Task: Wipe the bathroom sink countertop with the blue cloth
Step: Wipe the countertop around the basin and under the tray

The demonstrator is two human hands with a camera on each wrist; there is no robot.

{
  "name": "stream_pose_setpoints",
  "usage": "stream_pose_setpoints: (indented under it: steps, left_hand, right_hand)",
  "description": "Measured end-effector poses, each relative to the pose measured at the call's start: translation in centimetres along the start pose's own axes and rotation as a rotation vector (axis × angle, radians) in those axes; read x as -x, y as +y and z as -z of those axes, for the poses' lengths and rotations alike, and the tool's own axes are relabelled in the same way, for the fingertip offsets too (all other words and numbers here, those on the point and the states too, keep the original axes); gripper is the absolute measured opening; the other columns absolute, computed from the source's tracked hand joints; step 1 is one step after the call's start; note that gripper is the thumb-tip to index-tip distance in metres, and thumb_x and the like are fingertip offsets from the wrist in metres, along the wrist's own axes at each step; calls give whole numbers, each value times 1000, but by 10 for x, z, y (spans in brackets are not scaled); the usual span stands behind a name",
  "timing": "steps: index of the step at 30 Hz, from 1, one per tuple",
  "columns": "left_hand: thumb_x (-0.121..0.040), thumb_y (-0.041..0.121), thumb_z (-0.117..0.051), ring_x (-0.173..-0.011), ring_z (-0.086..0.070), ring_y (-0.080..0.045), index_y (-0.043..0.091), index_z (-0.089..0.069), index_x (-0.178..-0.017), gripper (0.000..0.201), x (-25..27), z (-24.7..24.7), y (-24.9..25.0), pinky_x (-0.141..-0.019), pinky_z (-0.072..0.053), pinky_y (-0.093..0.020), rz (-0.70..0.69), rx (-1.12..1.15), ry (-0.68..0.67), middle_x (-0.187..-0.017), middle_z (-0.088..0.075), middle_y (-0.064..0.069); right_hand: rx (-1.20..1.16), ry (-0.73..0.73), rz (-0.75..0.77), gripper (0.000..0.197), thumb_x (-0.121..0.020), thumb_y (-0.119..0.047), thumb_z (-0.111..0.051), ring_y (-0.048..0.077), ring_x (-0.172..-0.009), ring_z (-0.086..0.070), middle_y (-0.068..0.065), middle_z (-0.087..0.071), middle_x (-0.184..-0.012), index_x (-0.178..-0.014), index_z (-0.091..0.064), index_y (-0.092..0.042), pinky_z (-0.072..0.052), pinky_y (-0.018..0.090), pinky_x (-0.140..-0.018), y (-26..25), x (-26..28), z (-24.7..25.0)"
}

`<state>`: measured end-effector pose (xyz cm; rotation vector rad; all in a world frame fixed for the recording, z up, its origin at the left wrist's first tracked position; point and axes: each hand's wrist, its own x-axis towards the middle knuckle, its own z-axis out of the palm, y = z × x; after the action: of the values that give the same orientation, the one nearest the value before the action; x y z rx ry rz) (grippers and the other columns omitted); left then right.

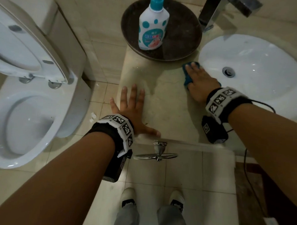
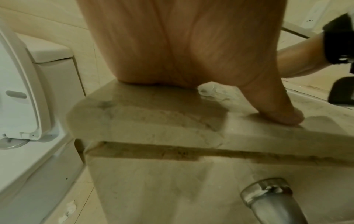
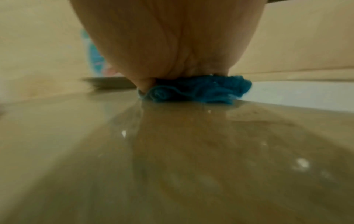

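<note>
The blue cloth [image 1: 186,74] lies bunched on the beige stone countertop [image 1: 165,103], right at the left rim of the white sink basin [image 1: 260,71]. My right hand [image 1: 199,77] lies flat on top of it, fingers straight and pressing it down; in the right wrist view the cloth [image 3: 201,91] bulges out under the palm [image 3: 172,45]. My left hand [image 1: 134,108] rests flat with spread fingers on the countertop's left front corner, holding nothing; its thumb [image 2: 283,112] touches the counter's front edge [image 2: 172,133].
A dark round tray [image 1: 184,43] at the back holds a white and teal bottle [image 1: 153,25]. A chrome faucet [image 1: 223,11] stands behind the basin. A toilet [image 1: 30,89] with raised lid is at the left. A chrome towel ring [image 1: 156,154] hangs below the counter's front.
</note>
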<state>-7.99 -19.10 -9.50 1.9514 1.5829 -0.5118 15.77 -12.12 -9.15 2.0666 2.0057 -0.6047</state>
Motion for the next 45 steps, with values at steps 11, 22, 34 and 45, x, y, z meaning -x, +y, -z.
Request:
stream_pose_setpoints:
  steps: [11, 22, 34, 45]
  left_hand:
    - [-51, 86, -57, -134, 38, -29, 25, 33, -141, 141, 1, 2, 1, -108, 12, -65, -5, -29, 8, -145, 44, 0]
    - [-65, 76, -58, -144, 19, -19, 25, 19, -147, 124, 11, -7, -32, -113, 3, -57, -24, -6, 122, -155, 26, 4]
    - [-55, 85, -56, -141, 28, -26, 22, 28, -143, 138, 21, -12, 6, -111, 10, -59, -124, -150, 78, -152, 33, -7]
    - [-66, 86, -41, -138, 32, -29, 35, 25, -143, 114, 6, -17, 20, -109, 16, -60, -78, -112, 71, -149, 38, -4]
  right_hand:
    - [69, -44, 139, 67, -95, -29, -33, 16, -146, 11, -10, 15, -157, -148, 7, -34, 2, 40, -118, -62, 61, -32]
    - [86, -60, 222, 65, -96, -30, -34, 18, -147, 8, -9, 13, -158, -149, 4, -32, -1, 44, -118, -124, 23, -25]
    - [74, -29, 330, 64, -96, -29, -33, 8, -146, 10, -16, 11, -157, -147, 3, -40, 3, 37, -117, -69, 134, -72]
    - [-106, 85, -249, 65, -96, -35, -31, 22, -147, 7, -5, 13, -158, -149, 5, -30, -1, 45, -118, -17, 114, -62]
